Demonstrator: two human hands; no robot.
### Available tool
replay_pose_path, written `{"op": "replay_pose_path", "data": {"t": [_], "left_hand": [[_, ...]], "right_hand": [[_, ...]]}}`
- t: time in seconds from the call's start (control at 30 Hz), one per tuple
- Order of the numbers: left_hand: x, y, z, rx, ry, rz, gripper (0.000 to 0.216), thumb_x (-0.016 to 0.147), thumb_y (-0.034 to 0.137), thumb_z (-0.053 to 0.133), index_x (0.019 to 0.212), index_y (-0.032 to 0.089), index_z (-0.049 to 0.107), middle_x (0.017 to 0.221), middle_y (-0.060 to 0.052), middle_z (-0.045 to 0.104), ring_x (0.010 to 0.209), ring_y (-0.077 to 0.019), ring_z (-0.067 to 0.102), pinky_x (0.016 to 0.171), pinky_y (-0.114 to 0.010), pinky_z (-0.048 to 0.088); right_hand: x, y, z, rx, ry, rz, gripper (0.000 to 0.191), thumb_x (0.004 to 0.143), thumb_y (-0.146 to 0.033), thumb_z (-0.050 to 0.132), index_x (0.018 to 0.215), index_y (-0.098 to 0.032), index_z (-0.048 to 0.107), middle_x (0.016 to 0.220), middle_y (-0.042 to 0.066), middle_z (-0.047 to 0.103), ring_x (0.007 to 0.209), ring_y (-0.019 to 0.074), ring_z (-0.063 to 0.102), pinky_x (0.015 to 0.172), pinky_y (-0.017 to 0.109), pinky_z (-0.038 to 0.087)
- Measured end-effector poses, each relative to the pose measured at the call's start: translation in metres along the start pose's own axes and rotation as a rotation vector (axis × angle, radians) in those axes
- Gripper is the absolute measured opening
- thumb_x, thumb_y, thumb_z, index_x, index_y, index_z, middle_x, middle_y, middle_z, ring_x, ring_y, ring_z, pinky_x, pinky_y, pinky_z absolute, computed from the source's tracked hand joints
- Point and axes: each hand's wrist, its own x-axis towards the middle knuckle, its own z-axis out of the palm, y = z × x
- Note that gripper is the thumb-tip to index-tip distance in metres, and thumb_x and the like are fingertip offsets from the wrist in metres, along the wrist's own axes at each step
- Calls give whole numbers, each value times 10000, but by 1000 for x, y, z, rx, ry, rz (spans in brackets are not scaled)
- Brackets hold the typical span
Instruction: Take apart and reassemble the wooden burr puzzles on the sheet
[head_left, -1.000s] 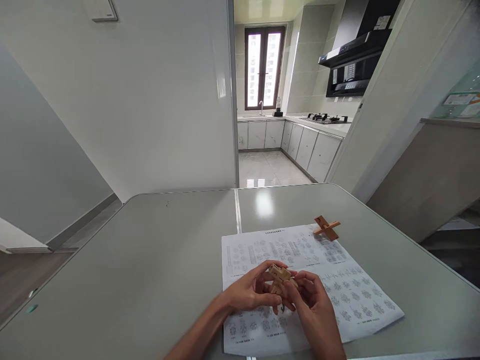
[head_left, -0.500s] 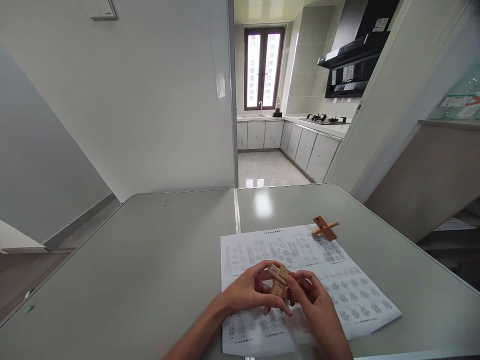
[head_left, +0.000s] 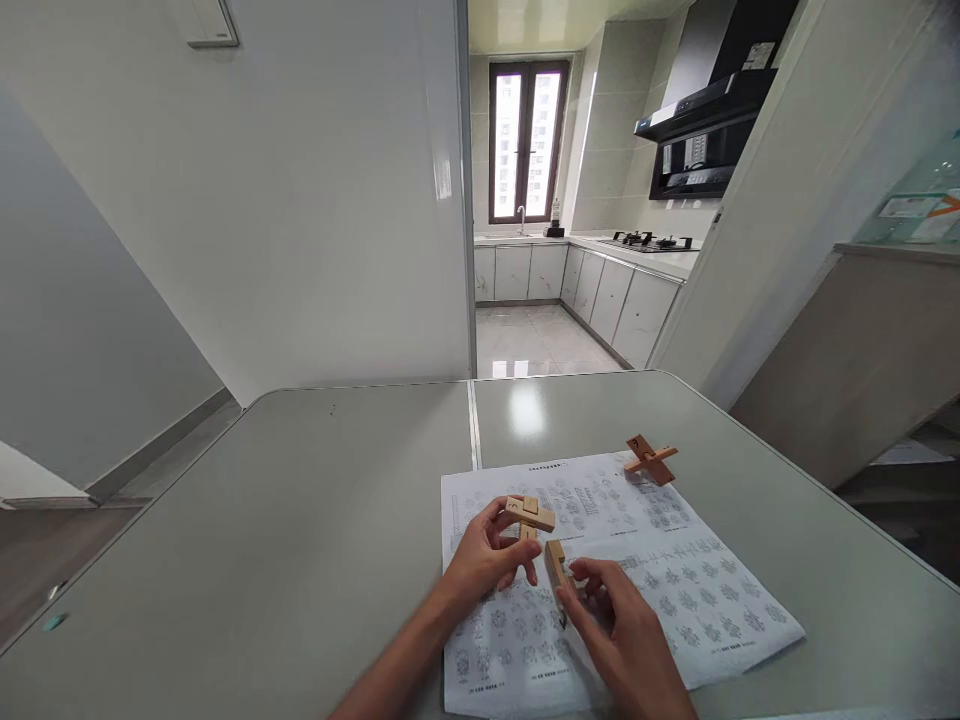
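Note:
My left hand [head_left: 491, 555] grips two interlocked wooden puzzle pieces [head_left: 531, 514], one lying crosswise over the other, with dark marks on their faces. A single notched wooden puzzle piece [head_left: 556, 565] is pinched between the thumb and fingers of my right hand [head_left: 611, 610]. A narrow gap separates it from the pair in my left hand. Both hands are above a printed instruction sheet [head_left: 697, 585] covered with small line diagrams. Its lower middle is partly hidden by my hands and forearms.
Two crossed wooden pieces [head_left: 651, 460] rest at the sheet's far right corner. The grey-green table [head_left: 300, 540] has a seam [head_left: 473, 425] running away from me. A small green object [head_left: 55, 621] lies near its left edge. Beyond stand a white wall and a kitchen doorway.
My hands have drawn apart, separating the wooden pieces. My left hand has lifted its interlocked pair up and leftward; my right hand holds one piece lower down.

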Motion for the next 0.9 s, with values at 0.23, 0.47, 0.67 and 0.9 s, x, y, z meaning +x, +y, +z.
{"op": "replay_pose_path", "data": {"t": [0.23, 0.47, 0.67, 0.9], "left_hand": [[0, 0, 1, 2, 40, 5, 539, 772, 373, 859, 1179, 174, 568, 1357, -189, 650, 528, -82, 694, 328, -142, 318], [1, -3, -1, -1, 65, 17, 541, 766, 366, 865, 1183, 177, 577, 1391, -188, 628, 531, -74, 682, 322, -143, 323], [-2, 4, 2, 20, 78, 30, 585, 738, 312, 871, 1237, 208, 585, 1372, -148, 633, 584, -71, 661, 357, -141, 337], [-2, -1, 2, 41, 30, 21, 649, 679, 244, 886, 1256, 246, 589, 1271, -87, 637, 648, -84, 628, 357, -118, 336]], "right_hand": [[-1, 5, 5, -167, -83, -136, 237, 911, -462, 644, 1050, -284, 715, 1095, 88, 705, 1012, 297, 676, 858, 405, 572], [-2, 5, 2, -8, -50, -38, 348, 906, -567, 633, 1018, -247, 709, 1020, 96, 738, 897, 281, 690, 792, 370, 562], [3, 0, -9, 303, 12, 175, 564, 825, -711, 672, 1089, -212, 699, 908, 87, 764, 770, 256, 699, 658, 332, 571], [0, -14, -13, 538, -85, 138, 504, 911, -612, 657, 1208, -208, 704, 902, 80, 740, 751, 224, 656, 674, 330, 567]]}}
